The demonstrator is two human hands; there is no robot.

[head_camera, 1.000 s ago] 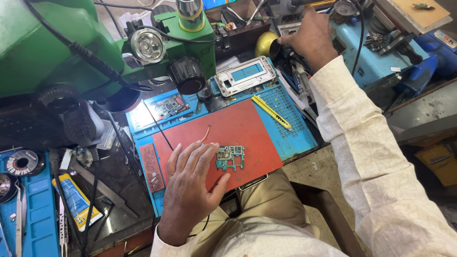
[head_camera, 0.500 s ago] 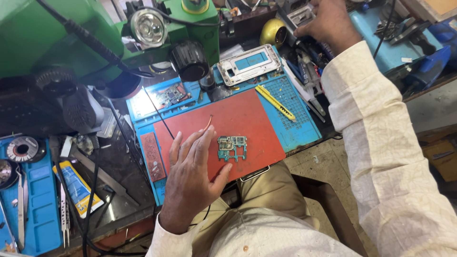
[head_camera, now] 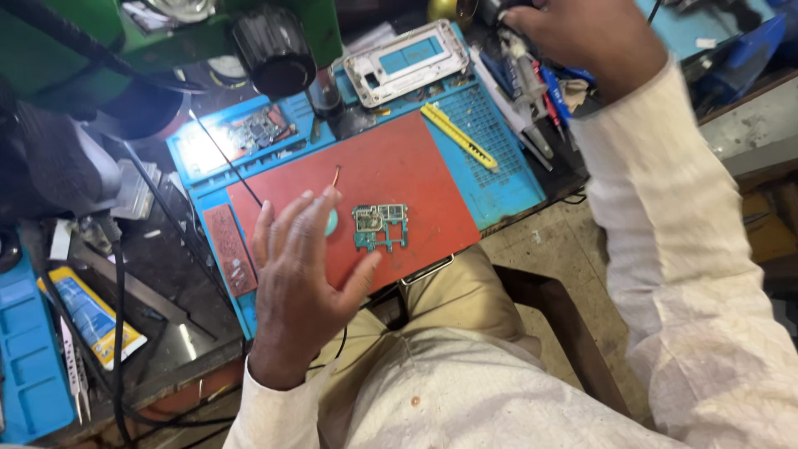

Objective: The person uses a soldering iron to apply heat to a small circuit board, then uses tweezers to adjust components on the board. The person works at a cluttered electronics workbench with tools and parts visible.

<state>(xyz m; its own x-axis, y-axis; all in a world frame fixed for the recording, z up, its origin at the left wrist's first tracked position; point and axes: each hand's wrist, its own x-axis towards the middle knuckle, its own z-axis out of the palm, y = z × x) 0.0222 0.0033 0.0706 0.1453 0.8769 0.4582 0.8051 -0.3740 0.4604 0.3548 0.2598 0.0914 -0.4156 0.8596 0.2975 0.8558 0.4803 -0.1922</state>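
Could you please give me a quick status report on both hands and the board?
Left hand open, beside small green circuit board on red mat. Right hand reaching among tools, grip unclear. Nothing covering board.

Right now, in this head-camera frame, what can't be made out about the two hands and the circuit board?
- Right hand: its fingers and what they grip are cut off by the top edge.
- Left hand: a pale blue-green thing shows under the fingertips, mostly covered by them; its kind is unclear.
- Circuit board on the red mat: its parts are too small to tell.
- Black microscope knob: blurred.
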